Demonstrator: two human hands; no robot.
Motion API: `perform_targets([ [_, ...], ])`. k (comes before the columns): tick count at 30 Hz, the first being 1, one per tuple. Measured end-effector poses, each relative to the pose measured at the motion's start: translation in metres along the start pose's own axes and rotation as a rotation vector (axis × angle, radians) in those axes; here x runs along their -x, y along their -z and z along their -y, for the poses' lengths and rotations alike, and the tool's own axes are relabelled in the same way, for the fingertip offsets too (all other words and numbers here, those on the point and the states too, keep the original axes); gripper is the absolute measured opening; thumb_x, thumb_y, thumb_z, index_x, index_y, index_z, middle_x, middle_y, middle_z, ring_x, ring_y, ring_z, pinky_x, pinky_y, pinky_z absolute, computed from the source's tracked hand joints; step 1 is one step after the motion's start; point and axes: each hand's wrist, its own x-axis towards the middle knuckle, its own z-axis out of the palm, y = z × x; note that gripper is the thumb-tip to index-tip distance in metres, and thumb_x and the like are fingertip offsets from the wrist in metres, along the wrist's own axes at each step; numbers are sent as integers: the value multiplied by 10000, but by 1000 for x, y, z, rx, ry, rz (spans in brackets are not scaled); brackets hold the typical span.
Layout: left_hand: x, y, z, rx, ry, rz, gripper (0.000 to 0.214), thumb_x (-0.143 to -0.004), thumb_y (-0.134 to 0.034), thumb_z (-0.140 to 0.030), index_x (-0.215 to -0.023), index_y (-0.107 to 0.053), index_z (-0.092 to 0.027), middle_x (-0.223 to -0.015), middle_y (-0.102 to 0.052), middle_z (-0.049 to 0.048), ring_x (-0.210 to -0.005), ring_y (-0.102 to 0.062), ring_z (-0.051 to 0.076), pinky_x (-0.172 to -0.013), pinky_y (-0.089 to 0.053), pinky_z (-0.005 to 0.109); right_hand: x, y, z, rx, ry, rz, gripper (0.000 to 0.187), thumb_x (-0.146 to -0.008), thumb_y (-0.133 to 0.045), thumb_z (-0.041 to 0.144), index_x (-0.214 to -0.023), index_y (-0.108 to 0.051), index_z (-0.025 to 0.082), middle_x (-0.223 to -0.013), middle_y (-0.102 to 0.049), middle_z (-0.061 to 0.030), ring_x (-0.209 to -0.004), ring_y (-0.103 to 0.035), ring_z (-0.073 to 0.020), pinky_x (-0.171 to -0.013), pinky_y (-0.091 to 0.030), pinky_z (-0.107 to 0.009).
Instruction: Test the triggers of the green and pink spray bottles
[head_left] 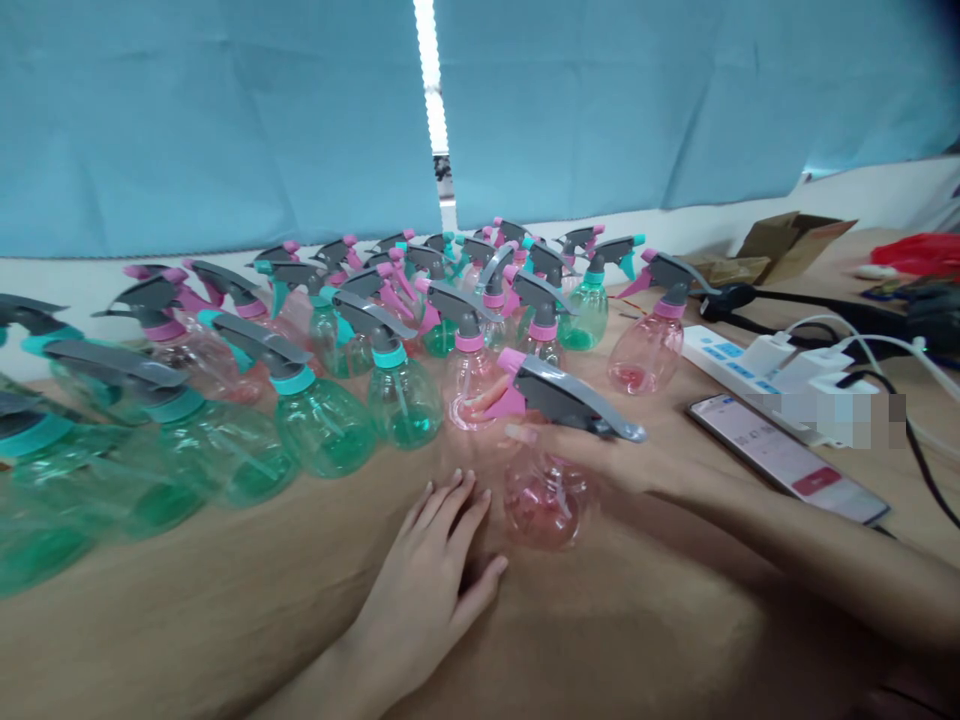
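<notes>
My right hand (619,460) reaches in from the right and grips a pink spray bottle (551,505) at its neck, under the grey and pink spray head. A fingertip shows near the pink trigger; the head hides much of this hand. The bottle is slightly blurred, and some pink liquid lies inside. Palm down on the table, my left hand (424,570) has its fingers spread, just left of that bottle, holding nothing. Beyond its fingertips stand a green spray bottle (405,405) and another pink spray bottle (471,372).
Several more green and pink spray bottles fill the table's left and back, such as a green one (326,425). At the right are a lone pink bottle (646,345), a power strip (720,355) with plugs and cables, a phone (787,455), and a cardboard box (784,245).
</notes>
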Motion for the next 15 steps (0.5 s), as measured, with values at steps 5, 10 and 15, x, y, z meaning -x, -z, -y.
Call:
perform_targets([
  [5, 1, 0, 1, 38, 14, -10, 470, -936, -486, -389, -1341, -444, -154, -1418, -454, 142, -1309, -402, 300, -1060, -324, 508, 1, -5, -5, -132, -89, 20, 216, -792, -603, 440, -787, -663, 232, -684, -641, -11, -624, -613, -165, -575, -508, -302],
  [10, -11, -2, -13, 199, 94, -45, 697, -849, -607, -457, -1403, -315, -150, -1383, -479, 167, -1272, -437, 336, -1030, -344, 552, 1, -7, -4, -346, -11, 90, 202, -804, -594, 417, -854, -691, 247, -781, -704, -16, -776, -673, -190, -766, -551, -365],
  [15, -36, -7, -30, 471, 193, -128, 911, -746, -723, -456, -1444, -190, -212, -1411, -438, 159, -1290, -415, 350, -993, -402, 548, 0, -10, -13, -441, -17, 174, 215, -851, -525, 371, -874, -682, 226, -812, -714, -20, -797, -683, -171, -817, -545, -359],
])
